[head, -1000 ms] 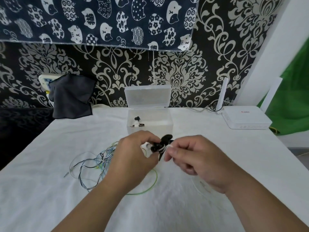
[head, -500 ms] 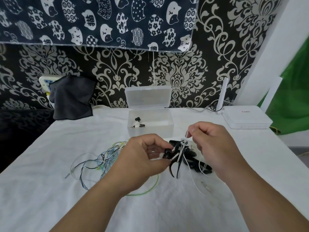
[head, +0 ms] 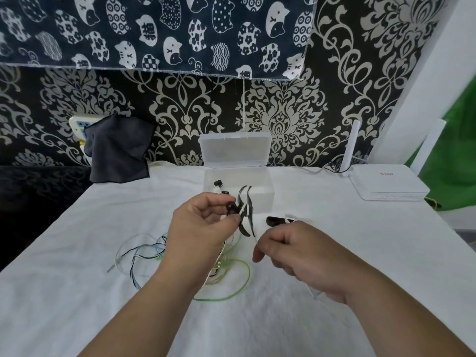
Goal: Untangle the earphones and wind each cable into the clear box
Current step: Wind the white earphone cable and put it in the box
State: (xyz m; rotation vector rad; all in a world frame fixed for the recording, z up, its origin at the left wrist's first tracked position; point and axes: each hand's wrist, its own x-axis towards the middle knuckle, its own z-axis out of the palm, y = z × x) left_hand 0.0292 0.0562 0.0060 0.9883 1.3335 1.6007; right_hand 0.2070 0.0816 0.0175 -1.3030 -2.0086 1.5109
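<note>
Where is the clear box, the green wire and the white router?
clear box (head: pixel 264 198): head view, on its front wall.
green wire (head: pixel 248 275): head view, on the right bend of its loop.
white router (head: pixel 389 181): head view, on its top face.

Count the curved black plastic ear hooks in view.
2 ear hooks: one and one just right of it, both pinched in the left hand before the clear plastic box. Others may be hidden.

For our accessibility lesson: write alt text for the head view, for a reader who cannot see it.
A left hand pinches black ear-hook earphones while the right hand pinches their white cable, above a white table. An open clear box stands behind; a tangle lies left.
</note>
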